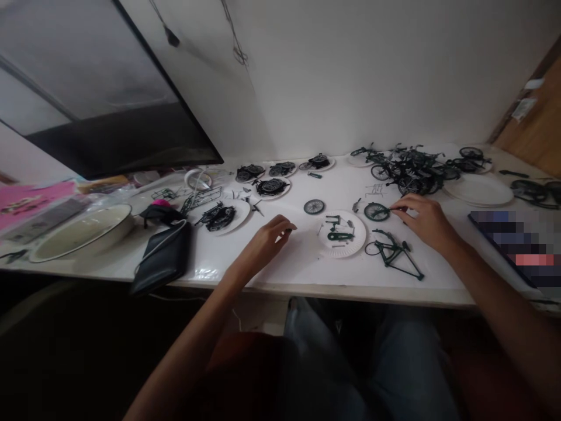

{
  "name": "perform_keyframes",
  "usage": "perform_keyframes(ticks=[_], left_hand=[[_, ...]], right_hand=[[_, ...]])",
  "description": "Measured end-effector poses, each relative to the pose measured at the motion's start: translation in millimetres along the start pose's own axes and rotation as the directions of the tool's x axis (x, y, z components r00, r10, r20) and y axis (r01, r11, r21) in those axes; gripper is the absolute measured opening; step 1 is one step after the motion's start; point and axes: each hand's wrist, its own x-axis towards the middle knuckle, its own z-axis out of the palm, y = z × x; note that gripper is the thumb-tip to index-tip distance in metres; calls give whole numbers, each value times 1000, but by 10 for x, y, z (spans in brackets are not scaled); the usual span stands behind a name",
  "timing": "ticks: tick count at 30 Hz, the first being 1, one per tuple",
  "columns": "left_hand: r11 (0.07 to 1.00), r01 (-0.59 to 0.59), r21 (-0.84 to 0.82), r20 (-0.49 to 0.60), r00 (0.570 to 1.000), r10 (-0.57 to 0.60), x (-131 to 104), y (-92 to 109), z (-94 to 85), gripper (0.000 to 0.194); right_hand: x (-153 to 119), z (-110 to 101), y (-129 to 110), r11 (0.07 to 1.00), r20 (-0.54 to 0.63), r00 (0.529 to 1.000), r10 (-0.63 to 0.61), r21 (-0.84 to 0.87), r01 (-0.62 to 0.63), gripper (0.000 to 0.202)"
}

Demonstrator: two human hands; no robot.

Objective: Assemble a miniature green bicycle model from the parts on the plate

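Miniature bicycle frame and paper plate, white table.
Right hand: pinching green-edged wheel, far side of frame. Left hand: curled, contents unclear, left of plate.

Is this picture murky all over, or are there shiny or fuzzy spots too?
Head view: dim overall, nearly black under the table at left; head view: a patch of glare near the table's front edge, left of centre; head view: small dark parts on the fluted paper plate look soft; head view: blocky squares mask detail at right.
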Motion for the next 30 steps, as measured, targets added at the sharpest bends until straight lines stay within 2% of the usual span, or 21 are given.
perform_keyframes(ticks=[3,8,21,26,30], left_hand=[[999,-4,-46,-111,994,-1,-1,-18,148,20],[986,-34,165,-201,977,68,-41,9,233,18],[982,9,187,-183,983,26,-51,44,201,23],[989,15,149,-174,985,11,-48,61,180,18],[995,1,105,-181,983,18,-49,64,178,13]], right_hand=[[-3,-13,-7,1000,5,1000,9,-1,-9,14],[-14,-16,-5,1000,15,1000,8,14,-8,13],[-11,-10,-56,999,25,999,35,40,-36,12],[-11,-3,-44,998,24,1000,19,66,-21,13],[-8,-5,-43,1000,29,1000,3,22,-3,15]])
